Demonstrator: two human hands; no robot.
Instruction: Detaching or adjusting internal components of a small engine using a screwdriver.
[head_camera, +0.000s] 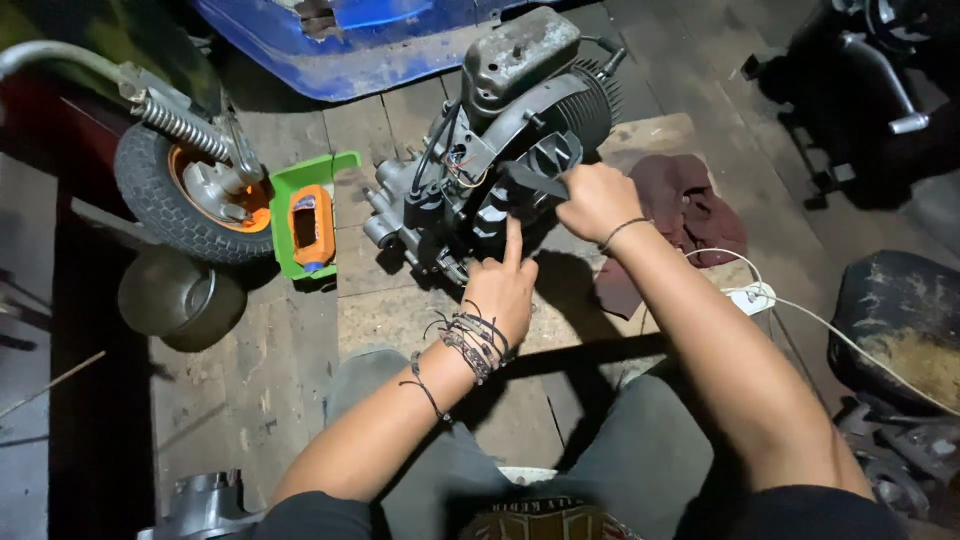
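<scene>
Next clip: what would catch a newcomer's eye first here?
The grey engine on the wooden floor, centre top, draws the eye first: the right hand grips a black part on its side while the left hand points a finger at it. To the left stands a small wheel with an orange hub, beside a green tray holding an orange device. A dark red rag lies to the right of the engine.

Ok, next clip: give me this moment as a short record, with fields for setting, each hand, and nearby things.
setting: wooden floor, person seated over a small engine
left hand: index finger pointing up, tip on the engine's lower side
right hand: closed on a dark part at the engine's side
left of engine: wheel, green tray holding an orange object
right of engine: dark red rag, white cable
</scene>
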